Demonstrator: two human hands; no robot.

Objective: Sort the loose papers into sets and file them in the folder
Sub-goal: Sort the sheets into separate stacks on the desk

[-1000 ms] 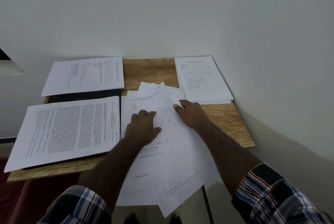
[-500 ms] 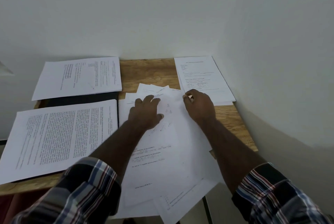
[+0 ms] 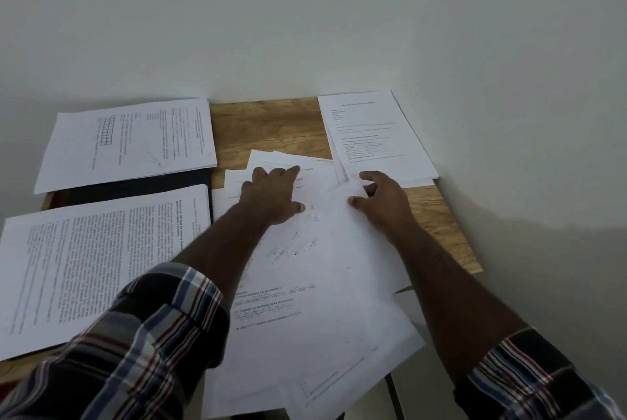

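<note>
Loose papers: lying fanned across the table centre, hanging over its near edge. Your left hand is pressing flat on their far end, fingers straight. Your right hand is lying at their right edge, fingers loosely bent; whether it is pinching a sheet, you cannot tell. Sorted sets are sitting far left, near left and far right. Folder: dark, showing between the left sets.

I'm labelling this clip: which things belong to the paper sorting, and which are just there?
Job: loose papers; left hand; right hand; three sorted stacks; dark folder.

Just there: wooden table; wall.
</note>
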